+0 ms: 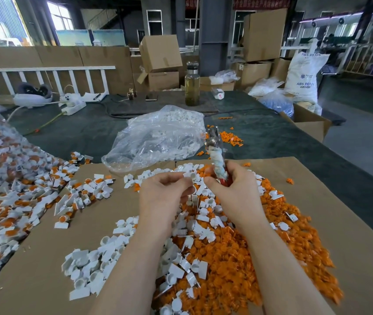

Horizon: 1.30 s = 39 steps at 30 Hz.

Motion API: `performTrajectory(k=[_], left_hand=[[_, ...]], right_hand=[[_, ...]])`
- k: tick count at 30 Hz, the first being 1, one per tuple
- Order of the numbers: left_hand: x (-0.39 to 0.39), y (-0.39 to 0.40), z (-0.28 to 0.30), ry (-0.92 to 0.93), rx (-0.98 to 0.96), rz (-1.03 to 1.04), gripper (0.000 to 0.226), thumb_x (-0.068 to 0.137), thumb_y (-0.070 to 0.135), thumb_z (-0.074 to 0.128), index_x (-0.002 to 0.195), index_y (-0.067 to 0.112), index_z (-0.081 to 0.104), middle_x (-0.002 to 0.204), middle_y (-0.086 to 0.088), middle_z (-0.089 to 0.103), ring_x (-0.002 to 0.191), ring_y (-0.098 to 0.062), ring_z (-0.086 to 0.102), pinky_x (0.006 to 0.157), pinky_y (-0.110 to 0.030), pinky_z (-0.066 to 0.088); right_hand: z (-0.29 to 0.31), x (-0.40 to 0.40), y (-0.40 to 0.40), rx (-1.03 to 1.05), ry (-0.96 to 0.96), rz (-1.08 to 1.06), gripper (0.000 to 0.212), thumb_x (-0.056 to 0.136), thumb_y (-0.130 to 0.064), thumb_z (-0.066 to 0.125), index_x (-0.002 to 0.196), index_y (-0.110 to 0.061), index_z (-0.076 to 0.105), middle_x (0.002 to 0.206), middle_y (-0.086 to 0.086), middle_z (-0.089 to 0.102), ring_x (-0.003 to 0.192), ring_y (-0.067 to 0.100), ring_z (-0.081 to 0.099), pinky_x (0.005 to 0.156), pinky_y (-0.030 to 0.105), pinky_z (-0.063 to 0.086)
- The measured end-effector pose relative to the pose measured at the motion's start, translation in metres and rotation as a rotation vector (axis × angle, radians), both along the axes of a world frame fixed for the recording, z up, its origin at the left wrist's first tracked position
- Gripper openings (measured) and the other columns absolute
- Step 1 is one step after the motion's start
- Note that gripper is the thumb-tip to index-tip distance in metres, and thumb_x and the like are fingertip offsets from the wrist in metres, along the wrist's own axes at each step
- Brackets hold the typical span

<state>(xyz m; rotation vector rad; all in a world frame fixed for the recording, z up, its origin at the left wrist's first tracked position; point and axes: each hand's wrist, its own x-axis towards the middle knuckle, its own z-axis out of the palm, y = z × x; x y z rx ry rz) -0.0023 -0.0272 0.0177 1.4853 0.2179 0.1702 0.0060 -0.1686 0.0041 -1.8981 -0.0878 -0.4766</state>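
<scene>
The left hand point(162, 194) hung over the heap with its fingers curled in, and its thumb and fingertips pinched a small white plastic part point(190, 176) at its right edge. That part sat just beside the thumb of the right hand point(237, 189), in the narrow space between the two hands. The right hand's fingers were wrapped round the handles of a pair of pliers point(215, 153), one handle bound in pale cloth and the other showing red at the palm. The metal head rose up and away from the knuckles, blurred, so whether its jaws were parted could not be told. Directly beneath both sets of fingers and back along the wrists lay a pile of orange caps point(237, 264), with loose white cups point(94, 267) scattered below and to the left of the left hand's fingers, all on a sheet of brown cardboard point(44, 251). Well off to the left of the left hand's fingers spread white pieces with orange caps fitted point(10, 201). Beyond the fingertips lay a clear plastic bag point(158, 137) of white parts, touching the far edge of the cardboard, and farther beyond it stood a glass bottle point(192, 87) on the dark table cover point(78, 133).
</scene>
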Motion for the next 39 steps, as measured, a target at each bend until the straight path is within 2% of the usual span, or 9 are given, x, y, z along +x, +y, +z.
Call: performTrajectory(k=[4,8,15,21,28,32,36,39], left_hand=[[-0.002,-0.002,0.002,-0.025,0.003,-0.003,0.006,0.081,0.008,0.079,0.081,0.012,0.074,0.069,-0.005,0.075,0.067,-0.016,0.075,0.06,-0.019,0.059],[-0.003,-0.005,0.002,-0.045,0.0,0.006,0.006,0.081,0.009,0.08,0.08,0.012,0.075,0.069,-0.004,0.075,0.067,-0.015,0.075,0.058,-0.018,0.057],[-0.004,-0.009,0.001,-0.13,0.136,0.043,0.015,0.08,0.017,0.081,0.072,0.028,0.074,0.066,0.006,0.074,0.069,-0.012,0.073,0.069,-0.027,0.058],[-0.006,-0.01,0.002,-0.203,0.248,0.071,0.012,0.079,0.024,0.082,0.076,0.033,0.075,0.07,0.015,0.073,0.069,-0.003,0.07,0.065,-0.016,0.055],[-0.005,-0.011,0.002,-0.258,0.356,0.044,0.019,0.079,0.024,0.082,0.07,0.038,0.073,0.07,0.024,0.071,0.068,0.004,0.067,0.059,-0.007,0.049],[-0.005,-0.01,0.001,-0.305,0.401,0.032,0.027,0.079,0.022,0.082,0.066,0.042,0.071,0.069,0.026,0.07,0.067,0.006,0.066,0.058,-0.005,0.048],[-0.004,-0.01,0.0,-0.323,0.435,0.029,0.031,0.079,0.02,0.082,0.065,0.044,0.068,0.069,0.029,0.069,0.068,0.008,0.066,0.061,-0.007,0.05],[-0.005,-0.011,0.0,-0.312,0.452,0.05,0.027,0.079,0.022,0.081,0.067,0.043,0.069,0.072,0.031,0.068,0.069,0.009,0.065,0.061,-0.009,0.051]], right_hand=[[-0.001,0.001,0.003,-0.026,-0.04,-0.026,0.009,0.085,-0.021,0.073,0.091,-0.024,0.067,0.07,-0.013,0.064,0.063,-0.003,0.057,0.054,0.014,0.044],[-0.002,0.002,0.002,-0.035,-0.039,-0.036,0.013,0.086,-0.024,0.072,0.096,-0.025,0.065,0.076,-0.013,0.065,0.072,-0.003,0.06,0.064,0.018,0.045],[-0.004,0.002,0.005,-0.086,-0.081,-0.066,0.012,0.084,-0.026,0.073,0.092,-0.023,0.065,0.07,-0.014,0.062,0.067,-0.002,0.057,0.059,0.013,0.038],[-0.003,0.001,0.004,-0.102,-0.124,-0.081,0.012,0.084,-0.025,0.073,0.087,-0.021,0.063,0.066,-0.014,0.058,0.064,-0.002,0.054,0.055,0.011,0.038],[-0.002,0.001,0.005,-0.135,-0.126,-0.048,0.013,0.083,-0.022,0.076,0.088,-0.021,0.064,0.07,-0.014,0.06,0.067,0.0,0.057,0.056,0.013,0.037],[-0.002,0.001,0.005,-0.162,-0.158,-0.058,0.02,0.082,-0.02,0.076,0.08,-0.03,0.059,0.064,-0.02,0.057,0.065,-0.002,0.056,0.054,0.011,0.037],[0.0,0.0,0.005,-0.189,-0.188,-0.059,0.036,0.081,-0.017,0.076,0.072,-0.039,0.049,0.071,-0.032,0.058,0.066,-0.004,0.056,0.055,0.009,0.038],[0.0,0.001,0.006,-0.206,-0.171,-0.071,0.032,0.081,-0.018,0.076,0.078,-0.039,0.052,0.064,-0.023,0.056,0.069,-0.007,0.056,0.054,0.01,0.035]])
